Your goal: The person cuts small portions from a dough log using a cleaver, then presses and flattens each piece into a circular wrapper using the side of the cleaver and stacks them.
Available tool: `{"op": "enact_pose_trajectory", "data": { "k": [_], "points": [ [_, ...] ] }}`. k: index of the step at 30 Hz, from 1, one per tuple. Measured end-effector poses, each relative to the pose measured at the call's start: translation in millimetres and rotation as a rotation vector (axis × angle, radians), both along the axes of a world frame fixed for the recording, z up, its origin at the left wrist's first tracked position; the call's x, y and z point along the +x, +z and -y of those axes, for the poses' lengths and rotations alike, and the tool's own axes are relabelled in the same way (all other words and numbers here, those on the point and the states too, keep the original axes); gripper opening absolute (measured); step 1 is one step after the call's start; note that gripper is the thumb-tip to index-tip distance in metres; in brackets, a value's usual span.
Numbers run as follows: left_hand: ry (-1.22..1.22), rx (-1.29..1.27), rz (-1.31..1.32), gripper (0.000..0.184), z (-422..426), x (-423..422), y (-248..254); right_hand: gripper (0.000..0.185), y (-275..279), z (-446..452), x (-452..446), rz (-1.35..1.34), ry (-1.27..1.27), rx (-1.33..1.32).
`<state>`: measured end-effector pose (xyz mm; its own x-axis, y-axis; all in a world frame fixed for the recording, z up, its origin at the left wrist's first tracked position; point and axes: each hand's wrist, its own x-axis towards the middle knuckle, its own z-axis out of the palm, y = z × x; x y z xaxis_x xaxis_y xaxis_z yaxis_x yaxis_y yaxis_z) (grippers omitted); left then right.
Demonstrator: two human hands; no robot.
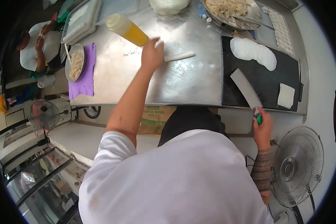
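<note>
My left hand [152, 55] is over the steel table, back up, with thumb and fingertips apart and slightly blurred. Beside its palm lies a short white dough rope [181, 56]; whether the hand touches its near end is unclear. A squeeze bottle of yellow oil [128, 31] stands just past the fingers. My right hand [262, 125] is closed around the green handle of a wide-bladed cleaver [247, 89]. The blade reaches over a black board [237, 58]. Overlapping round dough wrappers [253, 54] lie on the board's far part, and a folded white cloth [286, 95] at its right.
A large bowl of filling [227, 9] and a tray of shaped dough pieces [282, 31] are at the back right. Left, a bowl of filling [76, 65] sits on a purple cloth [86, 74]. Another person [39, 44] is beyond; a fan [296, 166] stands right.
</note>
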<state>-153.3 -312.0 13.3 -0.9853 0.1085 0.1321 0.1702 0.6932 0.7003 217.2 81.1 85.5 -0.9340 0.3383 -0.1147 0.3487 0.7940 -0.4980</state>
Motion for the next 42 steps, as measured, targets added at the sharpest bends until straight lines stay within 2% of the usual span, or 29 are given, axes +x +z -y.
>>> {"op": "enact_pose_trajectory", "data": {
  "k": [2, 4, 5, 6, 8, 15, 19, 24, 27, 30, 33, 34, 36, 37, 38, 39, 40, 42],
  "points": [
    [-0.076, -0.055, 0.098, 0.042, 10, 36, -16, 0.046, 0, 35, -7, -0.058, -0.008, -0.144],
    [-0.207, -0.069, -0.192, 0.039, 3, 68, -14, 0.041, -8, 85, -34, -0.145, -0.001, -0.236],
    [-0.174, -0.051, -0.173, 0.032, -1, 72, -16, 0.04, 0, 103, -53, -0.106, 0.014, -0.369],
    [-0.161, -0.04, -0.098, 0.032, -4, 75, -17, 0.039, 6, 117, -74, -0.067, 0.032, -0.5],
    [-0.133, -0.019, 0.053, 0.034, -8, 84, -16, 0.038, -8, 137, -108, -0.105, 0.124, -0.358],
    [-0.15, 0.006, 0.026, 0.031, -5, 86, -25, 0.03, -2, 203, -227, 0.004, 0.408, -0.114],
    [-0.177, 0.02, -0.011, 0.031, -2, 83, -24, 0.025, 8, 224, -244, 0.058, 0.488, -0.054],
    [-0.219, -0.003, -0.088, 0.029, 1, 82, -29, 0.021, -16, 238, -245, 0.156, 0.458, 0.002],
    [-0.195, 0.01, -0.03, 0.027, 2, 82, -24, 0.019, -18, 243, -252, 0.105, 0.467, -0.006],
    [-0.016, 0.212, 0.079, 0.028, 6, 81, -11, 0.019, -17, 234, -254, 0.075, 0.385, -0.12],
    [-0.079, 0.124, -0.094, 0.034, 32, 70, -14, 0.023, 18, 210, -217, -0.16, 0.281, -0.267],
    [-0.127, 0.152, -0.116, 0.034, 35, 68, -10, 0.027, 25, 196, -200, -0.156, 0.228, -0.251],
    [-0.208, 0.13, 0.048, 0.031, 27, 66, 5, 0.029, 35, 162, -156, -0.147, 0.056, -0.33],
    [-0.273, 0.136, 0.077, 0.031, 12, 67, 17, 0.026, 35, 145, -131, -0.142, -0.065, -0.424],
    [-0.341, 0.143, 0.108, 0.031, -9, 71, 33, 0.03, 19, 128, -103, -0.257, -0.145, -0.44],
    [-0.412, 0.149, 0.144, 0.032, -29, 80, 40, 0.031, 6, 113, -75, -0.195, -0.278, -0.533],
    [-0.601, 0.161, -0.026, 0.029, -51, 80, 28, 0.031, -6, 97, -47, -0.143, -0.419, -0.623],
    [-0.879, 0.231, -0.098, 0.026, -108, 98, 41, 0.03, -11, 81, -2, -0.027, -0.707, -0.844]
  ]
}}
